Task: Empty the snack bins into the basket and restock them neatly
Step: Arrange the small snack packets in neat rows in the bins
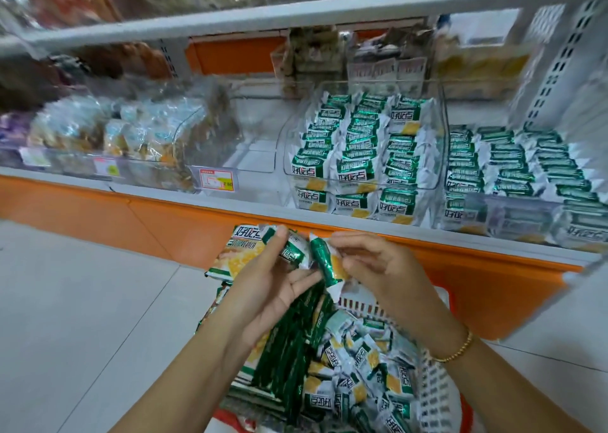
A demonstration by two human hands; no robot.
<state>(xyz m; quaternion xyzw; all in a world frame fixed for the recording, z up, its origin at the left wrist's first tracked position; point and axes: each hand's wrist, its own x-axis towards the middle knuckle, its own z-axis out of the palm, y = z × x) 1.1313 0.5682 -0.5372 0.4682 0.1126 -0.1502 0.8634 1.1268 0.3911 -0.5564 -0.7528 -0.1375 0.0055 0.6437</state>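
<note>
Over the basket (431, 383), which is heaped with loose green-and-white snack packets (358, 367), both hands are busy. The left hand (273, 284) pins a small packet (294, 251) under its thumb, fingers nearly straight. A larger bag (235, 255) seems to lie behind it, though any grip there is hidden. The right hand (371, 265) pinches a twisted packet (324, 261) between thumb and curled fingers. On the shelf (197, 199), a clear bin (288, 169) holds packets in tidy rows.

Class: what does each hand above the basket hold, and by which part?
The left hand pinches one snack packet near its upper end; the right hand pinches a second packet by its side edge.
</note>
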